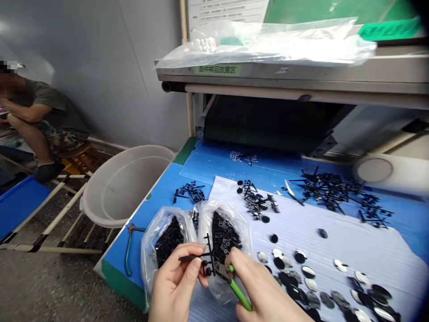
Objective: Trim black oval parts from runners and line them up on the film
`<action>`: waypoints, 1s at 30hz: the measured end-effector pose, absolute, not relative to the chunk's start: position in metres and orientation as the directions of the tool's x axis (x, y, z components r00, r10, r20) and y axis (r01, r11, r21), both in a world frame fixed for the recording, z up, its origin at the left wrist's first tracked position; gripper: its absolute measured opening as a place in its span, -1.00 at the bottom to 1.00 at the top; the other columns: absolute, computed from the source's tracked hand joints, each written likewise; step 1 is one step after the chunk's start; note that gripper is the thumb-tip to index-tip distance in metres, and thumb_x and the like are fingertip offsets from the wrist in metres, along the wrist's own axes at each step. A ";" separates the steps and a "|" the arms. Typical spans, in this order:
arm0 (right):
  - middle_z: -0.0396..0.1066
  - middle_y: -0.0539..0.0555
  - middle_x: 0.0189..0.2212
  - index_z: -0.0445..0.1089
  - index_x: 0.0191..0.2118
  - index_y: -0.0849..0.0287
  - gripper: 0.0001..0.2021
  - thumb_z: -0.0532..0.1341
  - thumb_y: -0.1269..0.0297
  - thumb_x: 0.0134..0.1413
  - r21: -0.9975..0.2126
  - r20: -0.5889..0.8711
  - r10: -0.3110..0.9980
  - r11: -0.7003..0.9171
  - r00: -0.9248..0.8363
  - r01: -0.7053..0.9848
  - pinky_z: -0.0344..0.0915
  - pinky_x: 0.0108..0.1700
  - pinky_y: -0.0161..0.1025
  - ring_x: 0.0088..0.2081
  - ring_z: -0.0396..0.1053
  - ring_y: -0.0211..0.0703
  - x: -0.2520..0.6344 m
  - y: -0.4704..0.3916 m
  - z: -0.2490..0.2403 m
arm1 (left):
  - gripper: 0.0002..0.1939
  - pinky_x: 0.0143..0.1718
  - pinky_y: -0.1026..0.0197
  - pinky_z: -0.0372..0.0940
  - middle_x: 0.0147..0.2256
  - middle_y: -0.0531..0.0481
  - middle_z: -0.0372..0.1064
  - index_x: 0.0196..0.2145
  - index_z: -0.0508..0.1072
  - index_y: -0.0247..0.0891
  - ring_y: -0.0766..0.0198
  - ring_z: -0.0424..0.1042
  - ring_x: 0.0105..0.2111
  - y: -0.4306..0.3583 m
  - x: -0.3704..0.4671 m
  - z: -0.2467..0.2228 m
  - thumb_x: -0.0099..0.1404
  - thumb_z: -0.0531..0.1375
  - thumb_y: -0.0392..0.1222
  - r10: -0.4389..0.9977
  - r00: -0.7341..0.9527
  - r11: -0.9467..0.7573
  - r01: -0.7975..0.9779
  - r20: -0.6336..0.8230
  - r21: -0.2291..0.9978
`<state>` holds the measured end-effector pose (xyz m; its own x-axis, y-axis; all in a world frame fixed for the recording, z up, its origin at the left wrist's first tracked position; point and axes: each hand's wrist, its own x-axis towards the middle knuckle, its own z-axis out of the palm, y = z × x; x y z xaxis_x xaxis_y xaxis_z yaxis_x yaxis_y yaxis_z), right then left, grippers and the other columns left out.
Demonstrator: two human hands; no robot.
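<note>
Between the fingertips of my left hand is a black plastic sprue with small parts on its branches. My right hand grips green-handled side cutters, whose jaws are at the sprue's right side. Whether the blades touch the plastic I cannot tell. Just beyond my hands stand two clear plastic bags, a left bag and a right bag, both holding many small black parts. To the right, shiny black and silvery oval discs lie spread on a white sheet.
Piles of black sprues lie at the back right, a smaller heap at the left. Teal-handled pliers rest near the table's left edge. A large white bin stands beside the table. A shelf overhangs the back. A person sits far left.
</note>
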<state>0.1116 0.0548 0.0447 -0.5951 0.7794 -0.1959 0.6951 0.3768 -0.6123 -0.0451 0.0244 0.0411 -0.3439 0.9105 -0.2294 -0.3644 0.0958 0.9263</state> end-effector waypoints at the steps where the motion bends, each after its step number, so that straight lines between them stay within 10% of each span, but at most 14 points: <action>1: 0.21 0.05 -0.37 0.07 -0.37 0.14 -0.67 -0.02 0.55 -0.43 -0.622 -0.194 0.789 0.361 -0.583 0.695 0.13 -0.33 -0.26 -0.32 0.21 -0.11 0.116 0.053 0.044 | -0.91 -0.60 0.39 0.26 -0.32 -0.02 0.37 -0.44 0.47 -0.26 0.43 0.30 -0.59 0.026 -0.041 0.042 0.03 0.23 -0.22 0.914 -0.327 0.112 -0.362 -0.239 0.925; 17: 0.13 0.06 -0.31 0.04 -0.31 0.13 -0.65 -0.01 0.55 -0.37 -0.719 -0.118 0.790 0.350 -0.602 0.601 0.12 -0.17 -0.19 -0.21 0.14 -0.09 0.152 0.047 0.040 | -0.82 -0.50 0.36 0.31 -0.32 -0.08 0.38 -0.36 0.50 -0.25 0.36 0.33 -0.50 0.029 -0.016 0.059 0.03 0.23 -0.18 0.941 0.028 0.325 -0.361 -0.338 0.874; 30: 0.10 0.02 -0.39 0.03 -0.35 0.14 -0.70 0.00 0.57 -0.33 -0.688 -0.068 0.793 0.402 -0.605 0.604 0.12 -0.31 -0.25 -0.34 0.10 -0.16 0.157 0.048 0.034 | -0.81 -0.57 0.46 0.27 -0.46 0.02 0.37 -0.44 0.50 -0.29 0.47 0.29 -0.59 0.030 -0.001 0.064 -0.08 0.30 -0.19 0.912 -0.103 0.328 -0.397 -0.396 0.857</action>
